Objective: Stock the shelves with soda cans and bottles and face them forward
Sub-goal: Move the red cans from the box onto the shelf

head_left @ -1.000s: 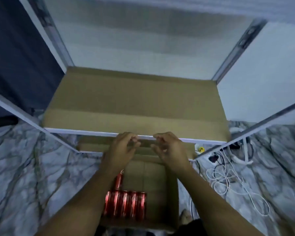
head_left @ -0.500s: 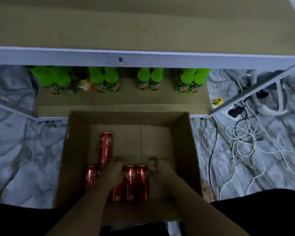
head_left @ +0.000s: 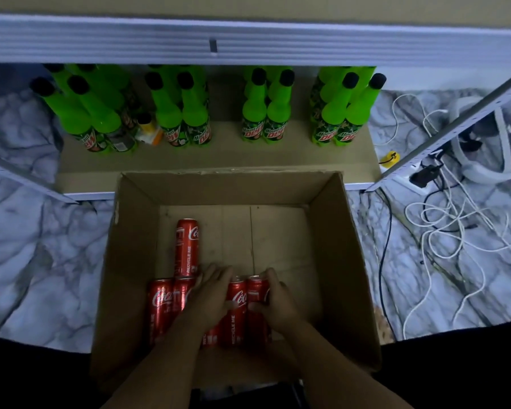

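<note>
We list one open cardboard box [head_left: 345, 261] at lower centre of the frame, standing on the marble-patterned floor [head_left: 27, 261] and touching the front edge of the low shelf [head_left: 278, 160]. Contents: red Coca-Cola cans lying on their sides, one single can [head_left: 187, 246] at centre-left pointing toward the shelf, and a row of cans [head_left: 160, 308] along the near wall. Both our hands are down inside the box. Our left hand [head_left: 211, 293] lies over the middle of the row, fingers spread across the cans; whether it has closed around one we cannot tell. Our right hand [head_left: 273, 299] is curled around the rightmost can [head_left: 255, 293], thumb on its near side. On the shelf, upper half of the frame: green Mountain Dew bottles [head_left: 264, 113] in four clusters, upright, the right-hand groups showing labels forward, the left group turned askew, with a small white-and-orange item [head_left: 149, 131] tipped among them. A white shelf rail [head_left: 248, 39] crosses the top. Tangled white cables [head_left: 443, 231] lie at right. Risks, as we judge them: the cans lie tight together, so lifting one may roll its neighbours; a smooth can gripped from above could slip; the rail overhead could catch a rising hand; and placing cans near the crowded bottles could topple one.
</note>
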A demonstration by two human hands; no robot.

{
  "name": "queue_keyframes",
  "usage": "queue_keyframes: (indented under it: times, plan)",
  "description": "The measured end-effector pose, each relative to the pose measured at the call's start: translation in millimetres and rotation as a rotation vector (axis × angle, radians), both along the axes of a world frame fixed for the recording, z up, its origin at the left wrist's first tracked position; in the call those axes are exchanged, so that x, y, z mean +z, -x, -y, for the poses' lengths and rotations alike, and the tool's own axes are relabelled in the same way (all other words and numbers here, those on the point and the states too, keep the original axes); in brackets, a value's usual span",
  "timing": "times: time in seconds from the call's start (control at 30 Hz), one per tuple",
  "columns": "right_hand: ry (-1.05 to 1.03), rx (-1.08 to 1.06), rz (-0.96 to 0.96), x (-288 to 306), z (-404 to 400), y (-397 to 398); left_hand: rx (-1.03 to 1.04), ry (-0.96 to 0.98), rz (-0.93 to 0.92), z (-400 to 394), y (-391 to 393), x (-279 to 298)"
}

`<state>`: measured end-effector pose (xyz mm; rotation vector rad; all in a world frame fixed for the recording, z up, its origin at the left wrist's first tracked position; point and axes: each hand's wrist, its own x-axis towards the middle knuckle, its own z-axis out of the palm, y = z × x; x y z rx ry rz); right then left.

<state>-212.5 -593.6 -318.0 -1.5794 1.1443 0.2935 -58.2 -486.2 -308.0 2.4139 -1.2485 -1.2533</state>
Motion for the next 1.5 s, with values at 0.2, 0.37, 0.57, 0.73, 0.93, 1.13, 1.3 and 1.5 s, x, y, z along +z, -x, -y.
queue_keyframes:
  times: [0.2, 0.37, 0.57, 0.73, 0.93, 1.13, 1.3, 1.5]
  plan:
    - [-0.031, -0.083, 0.140, 4, -2, 13, 0.169, 0.046, -0.339, -2, -7, 11]
    - [-0.080, -0.084, 0.179, 35, 22, 5, 0.242, 0.145, -0.339, 9, -18, 31]
    - [-0.017, 0.004, 0.265, 140, 60, -16, 0.281, 0.245, -0.332, 33, -41, 123]
    - [0.061, 0.016, 0.390, 277, 89, -34, 0.329, 0.414, -0.307, 57, -63, 260]
    - [0.162, 0.095, 0.535, 471, 128, -55, 0.330, 0.680, -0.254, 79, -89, 444]
    - [0.373, 0.175, 0.682, 665, 154, -68, 0.320, 0.906, -0.178, 101, -101, 638]
    - [0.411, 0.204, 0.769, 792, 166, -73, 0.277, 1.041, -0.172, 112, -111, 770]
    - [0.617, 0.241, 0.907, 897, 179, -89, 0.178, 1.207, 0.088, 123, -125, 889]
